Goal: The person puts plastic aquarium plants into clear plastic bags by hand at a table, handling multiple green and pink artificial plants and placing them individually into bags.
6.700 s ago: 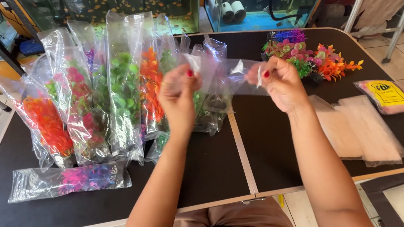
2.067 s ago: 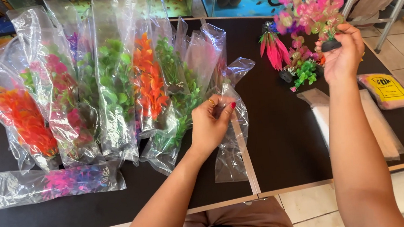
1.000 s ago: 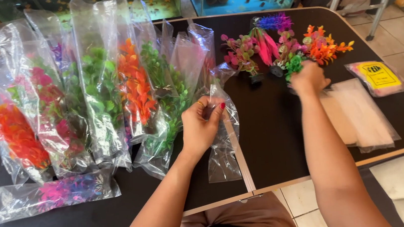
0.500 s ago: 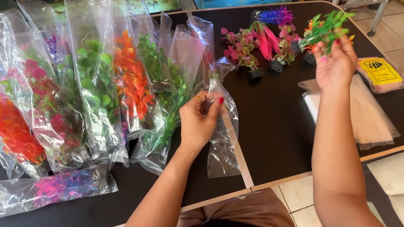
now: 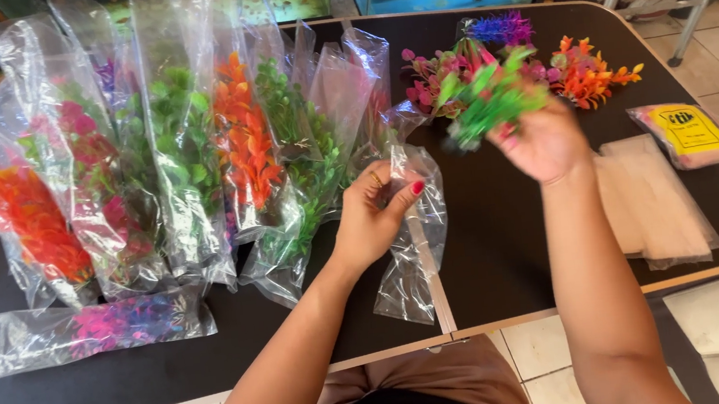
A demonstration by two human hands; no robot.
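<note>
My left hand (image 5: 376, 214) pinches the upper edge of an empty clear plastic bag (image 5: 413, 250) that lies on the black table (image 5: 507, 249). My right hand (image 5: 540, 143) holds a green artificial plant (image 5: 491, 99) by its base, lifted above the table and tilted toward the bag; the plant is blurred by motion. Just behind it, loose artificial plants stand on the table: a pink one (image 5: 430, 70), a purple one (image 5: 497, 30) and an orange one (image 5: 586, 71).
Several bagged artificial plants (image 5: 186, 158) stand in a row at the left; one pink bagged plant (image 5: 88, 328) lies flat near the front edge. A stack of flat clear bags (image 5: 654, 207) and a yellow-labelled packet (image 5: 686, 132) lie at the right. Aquariums stand behind the table.
My right hand picked the green plant from the loose cluster and has brought it back toward the bag. My left hand has kept hold of the empty bag.
</note>
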